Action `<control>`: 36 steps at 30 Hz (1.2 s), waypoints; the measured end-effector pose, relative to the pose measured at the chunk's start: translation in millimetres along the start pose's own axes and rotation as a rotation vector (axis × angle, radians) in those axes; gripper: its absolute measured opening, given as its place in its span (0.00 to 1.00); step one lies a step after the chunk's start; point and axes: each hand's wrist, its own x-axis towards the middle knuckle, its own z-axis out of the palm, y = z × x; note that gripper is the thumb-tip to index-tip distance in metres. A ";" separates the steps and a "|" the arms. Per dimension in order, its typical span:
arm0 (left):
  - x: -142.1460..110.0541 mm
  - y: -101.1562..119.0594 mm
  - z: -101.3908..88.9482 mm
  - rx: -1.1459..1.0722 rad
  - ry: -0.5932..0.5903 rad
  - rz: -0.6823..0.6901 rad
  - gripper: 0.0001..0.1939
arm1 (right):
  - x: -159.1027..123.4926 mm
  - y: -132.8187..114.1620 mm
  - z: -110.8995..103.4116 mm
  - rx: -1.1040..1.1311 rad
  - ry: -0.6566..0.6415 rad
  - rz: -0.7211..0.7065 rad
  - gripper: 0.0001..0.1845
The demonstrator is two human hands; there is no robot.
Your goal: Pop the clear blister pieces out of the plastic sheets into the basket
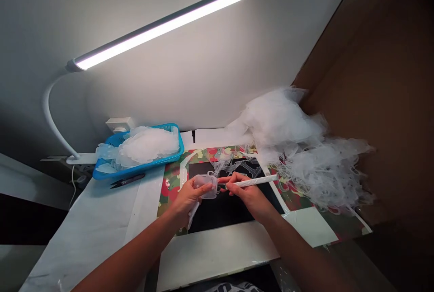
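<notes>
At the far left, a white gooseneck lamp (pixel 54 111) clamps to the tabletop (pixel 91 224), its bright bar reaching up and to the right. Beside its base, near a white wall socket (pixel 119 124), sits a blue plastic tray (pixel 135 169) heaped with translucent film scraps (pixel 147 145). Black thread snips (pixel 128 180) lie just in front of the tray, untouched.

Moving right, the left hand (pixel 190 197) is closed around a small, clear plastic piece (pixel 205 186), with the thumb on its near face and the fingers wrapped behind it. The piece sits above a black mat (pixel 220 213), which lies on a floral patterned sheet (pixel 172 179). A thin clear strip hangs below the hand.

The right hand (pixel 246 192) pinches a white rod (pixel 256 182) between thumb and fingers, close to its dark tip, which meets the edge of the clear piece. The rod's long end points away to the right. This short hold near the tip, with both hands close together over the mat, gives steady, well-controlled contact.

Tangled translucent film (pixel 237 163) trails across the far side of the mat. At the right, a large heap of the same film (pixel 305 147) rests against a brown cardboard sheet (pixel 373 57).
</notes>
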 end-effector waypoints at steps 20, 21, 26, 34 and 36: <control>-6.3 -0.7 -1.9 -0.008 -0.392 -0.113 0.22 | 6.6 -7.1 6.6 -0.821 0.222 -0.564 0.13; -9.3 1.6 -1.4 -0.001 -0.428 -0.121 0.22 | 8.1 -9.2 4.5 -0.837 0.256 -0.578 0.13; -16.6 8.6 0.9 0.019 -0.416 -0.058 0.22 | 7.4 -13.1 2.6 -0.800 0.219 -0.544 0.12; -23.6 9.5 -1.6 0.157 -0.623 0.076 0.16 | 19.0 -4.3 -24.1 -0.857 0.437 -0.483 0.13; -25.3 9.9 -3.0 0.160 -0.657 0.115 0.14 | 18.1 -8.7 -36.7 -0.891 0.532 -0.461 0.12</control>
